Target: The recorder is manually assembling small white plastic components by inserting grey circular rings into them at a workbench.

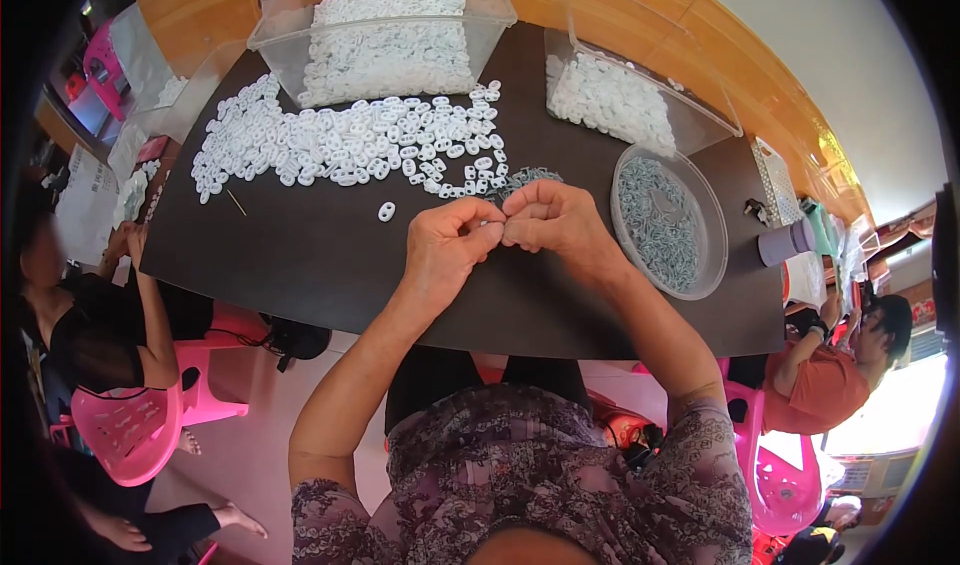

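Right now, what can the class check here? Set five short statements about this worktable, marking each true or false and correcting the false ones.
1. The left hand and right hand are close together above the dark table. True.
2. The round tub stands left of both hands. False: the round tub is to their right.
3. A single white piece lies apart from the spread of white pieces. True.
4. The large rectangular bin is empty. False: the large rectangular bin holds many white pieces.
5. A thin stick lies left of the hands. True.
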A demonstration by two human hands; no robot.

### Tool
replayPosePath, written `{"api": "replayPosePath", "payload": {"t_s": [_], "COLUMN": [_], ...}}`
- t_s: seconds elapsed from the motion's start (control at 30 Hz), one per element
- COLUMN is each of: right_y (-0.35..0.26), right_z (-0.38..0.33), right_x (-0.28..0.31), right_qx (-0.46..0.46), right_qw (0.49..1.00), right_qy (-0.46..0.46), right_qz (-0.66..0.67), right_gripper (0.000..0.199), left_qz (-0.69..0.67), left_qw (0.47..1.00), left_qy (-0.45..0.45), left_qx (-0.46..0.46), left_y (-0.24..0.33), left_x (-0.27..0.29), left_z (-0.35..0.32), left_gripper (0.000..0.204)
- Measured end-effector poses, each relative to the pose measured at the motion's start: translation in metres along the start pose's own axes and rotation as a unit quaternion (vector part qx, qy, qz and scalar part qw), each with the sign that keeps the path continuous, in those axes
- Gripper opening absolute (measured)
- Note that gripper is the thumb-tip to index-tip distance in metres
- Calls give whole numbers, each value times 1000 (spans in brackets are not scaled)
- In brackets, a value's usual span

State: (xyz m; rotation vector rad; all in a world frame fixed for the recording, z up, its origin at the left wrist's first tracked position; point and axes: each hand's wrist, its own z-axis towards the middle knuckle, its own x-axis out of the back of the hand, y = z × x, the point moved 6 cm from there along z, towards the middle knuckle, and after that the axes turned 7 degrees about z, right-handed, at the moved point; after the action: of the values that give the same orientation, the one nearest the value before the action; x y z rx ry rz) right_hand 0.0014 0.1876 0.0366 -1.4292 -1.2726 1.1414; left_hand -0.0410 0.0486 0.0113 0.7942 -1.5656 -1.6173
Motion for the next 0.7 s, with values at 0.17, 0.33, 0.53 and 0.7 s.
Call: {"api": "replayPosePath", "payload": {"t_s": [0.17,0.33,0.53,0.7], "right_y": [3,10,10,9], "right_z": [-1,4,6,8], "right_x": [0,5,7,5], "right_qx": [48,90,89,85], "right_qw": [998,994,992,993], "right_qy": [24,37,64,67], "right_qz": [-32,-56,-55,-50], "right_gripper": [24,27,26,26], "left_qz": [-46,11,158,259], "left_qw": [998,998,986,951], "left_qy": [-28,13,41,61], "left_qx": [30,61,-45,-158], "left_y": [-2,-1,6,17], "left_x": [-6,-6,-1,-3], "left_z": [-1,2,3,-1], "left_gripper": [9,7,8,10]}}
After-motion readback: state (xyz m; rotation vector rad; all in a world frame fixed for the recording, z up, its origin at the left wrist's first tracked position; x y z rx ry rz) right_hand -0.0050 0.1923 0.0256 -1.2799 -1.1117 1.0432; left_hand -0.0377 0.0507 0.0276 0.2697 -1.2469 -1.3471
